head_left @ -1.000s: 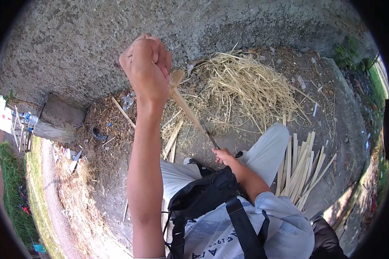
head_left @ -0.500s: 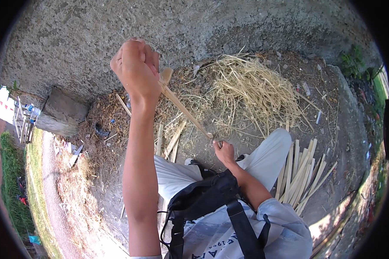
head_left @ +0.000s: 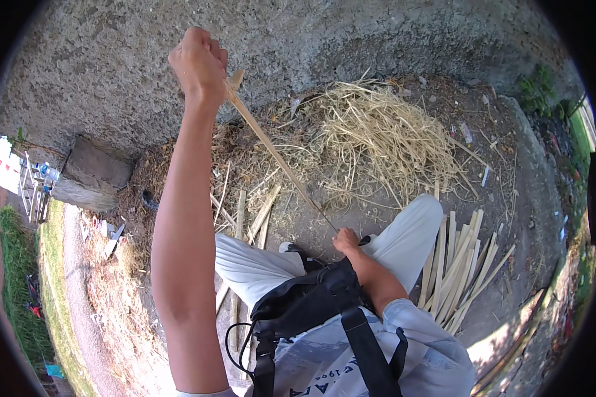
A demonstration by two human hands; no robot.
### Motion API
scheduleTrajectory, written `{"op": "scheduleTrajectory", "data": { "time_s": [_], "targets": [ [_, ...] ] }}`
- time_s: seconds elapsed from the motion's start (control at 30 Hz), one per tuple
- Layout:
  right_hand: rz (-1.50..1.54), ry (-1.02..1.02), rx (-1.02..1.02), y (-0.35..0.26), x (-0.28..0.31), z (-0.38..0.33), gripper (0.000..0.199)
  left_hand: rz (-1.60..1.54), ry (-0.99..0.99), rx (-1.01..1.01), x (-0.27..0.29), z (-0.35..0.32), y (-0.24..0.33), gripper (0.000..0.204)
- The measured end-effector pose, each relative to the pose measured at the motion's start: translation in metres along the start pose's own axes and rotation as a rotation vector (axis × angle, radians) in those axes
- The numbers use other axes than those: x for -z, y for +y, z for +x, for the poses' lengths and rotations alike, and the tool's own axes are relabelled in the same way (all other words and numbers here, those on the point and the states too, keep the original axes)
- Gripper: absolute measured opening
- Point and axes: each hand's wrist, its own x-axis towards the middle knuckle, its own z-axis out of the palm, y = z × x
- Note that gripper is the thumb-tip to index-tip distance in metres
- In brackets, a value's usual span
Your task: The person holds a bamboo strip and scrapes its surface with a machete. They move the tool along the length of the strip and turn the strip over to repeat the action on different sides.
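My left hand (head_left: 198, 66), stretched far out at upper left, is closed round one end of a long pale bamboo strip (head_left: 267, 143). A short splinter of the strip sticks out beside that fist. The strip slants down to the right toward my right hand (head_left: 346, 240), which is low between my knees, fingers closed. From this fist a thin dark blade (head_left: 329, 222), apparently a knife's, points up to the strip's lower end. The handle is hidden in the fist, and I cannot tell whether blade and strip touch.
A heap of curly shavings (head_left: 391, 135) lies ahead, against a rough wall (head_left: 271, 40). Cut strips (head_left: 453, 271) are piled by my right knee, and more strips (head_left: 261, 212) lie by my left leg. A concrete block (head_left: 96, 172) stands at left.
My left hand has moved up and left with the bamboo strip, its arm stretching further. My right hand has shifted slightly down and right, and the strip's lower end has drawn away from it.
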Motion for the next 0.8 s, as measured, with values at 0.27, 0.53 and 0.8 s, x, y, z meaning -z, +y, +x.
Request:
{"op": "scheduleTrajectory", "data": {
  "time_s": [0.27,0.53,0.8],
  "targets": [
    [0.119,-0.038,0.061,-0.01,0.001,-0.001,0.042,-0.017,-0.014,0.077,0.009,0.047,-0.024,0.031],
    [0.093,-0.117,0.061,-0.004,0.021,-0.012,0.037,0.012,-0.042,0.07,0.006,0.055,-0.03,0.035],
    [0.133,-0.081,0.039,-0.008,0.004,-0.016,0.046,-0.001,-0.021,0.079,0.006,0.054,-0.028,0.035]
  ]
}}
